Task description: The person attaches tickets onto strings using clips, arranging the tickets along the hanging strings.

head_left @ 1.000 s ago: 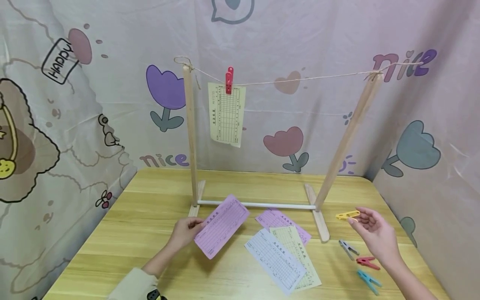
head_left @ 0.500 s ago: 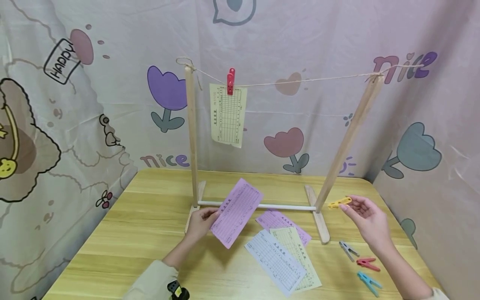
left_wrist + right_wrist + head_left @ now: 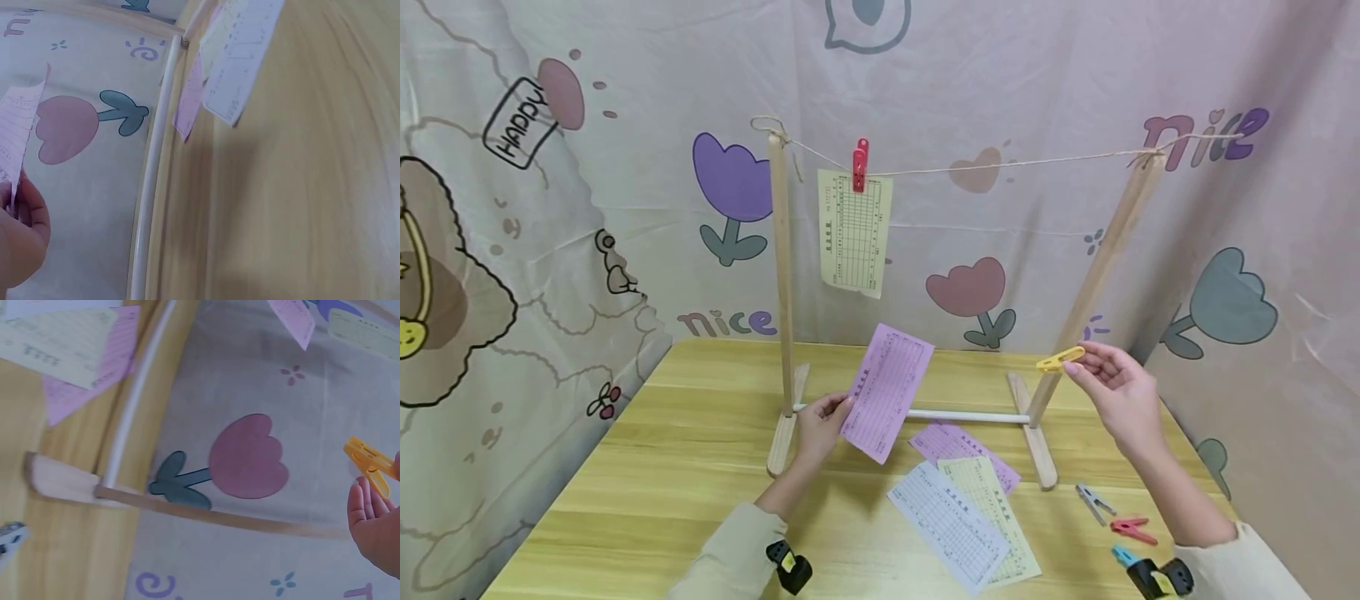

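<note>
My left hand (image 3: 822,427) pinches a purple printed paper slip (image 3: 887,392) by its left edge, raised above the table in front of the rack. In the left wrist view the same slip (image 3: 17,128) rises from between thumb and fingers. On the right, my right hand (image 3: 1116,396) holds a yellow clothespin (image 3: 1060,360) between thumb and fingertips, near the right wooden post. The right wrist view shows that clothespin (image 3: 367,464) too. A pale yellow slip (image 3: 854,237) hangs from the string (image 3: 1000,164) under a red clothespin (image 3: 859,167), left of the string's middle.
Wooden posts (image 3: 781,275) carry the string, joined low by a white rod (image 3: 970,416). Blue-white (image 3: 951,525), pale yellow (image 3: 992,508) and purple (image 3: 973,454) slips overlap on the table. Grey (image 3: 1093,502), red (image 3: 1133,529) and blue (image 3: 1125,556) clothespins lie at right.
Both hands have risen from lower over the table. The left hand brought the purple slip up and right; the right hand brought the yellow clothespin up and left.
</note>
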A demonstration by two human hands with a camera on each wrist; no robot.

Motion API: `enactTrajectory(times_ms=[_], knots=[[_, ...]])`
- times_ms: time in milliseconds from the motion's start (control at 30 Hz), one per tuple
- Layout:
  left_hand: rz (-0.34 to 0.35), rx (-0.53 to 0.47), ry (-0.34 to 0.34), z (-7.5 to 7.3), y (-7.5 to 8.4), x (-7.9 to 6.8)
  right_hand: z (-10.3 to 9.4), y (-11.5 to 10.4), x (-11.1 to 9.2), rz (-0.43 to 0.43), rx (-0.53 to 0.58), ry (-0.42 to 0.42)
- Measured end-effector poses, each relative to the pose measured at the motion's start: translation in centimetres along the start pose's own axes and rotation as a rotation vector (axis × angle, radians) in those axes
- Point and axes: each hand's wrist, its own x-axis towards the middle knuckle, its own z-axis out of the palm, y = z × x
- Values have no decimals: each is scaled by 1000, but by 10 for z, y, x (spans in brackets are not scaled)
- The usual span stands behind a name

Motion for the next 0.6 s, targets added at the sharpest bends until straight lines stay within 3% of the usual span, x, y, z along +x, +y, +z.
enactTrajectory(times_ms=[267,600], knots=[[46,-90,44,13,10,7,10,-27,22,-36,280,6],[70,-213,92,34,30,15,21,-59,48,-95,310,37]])
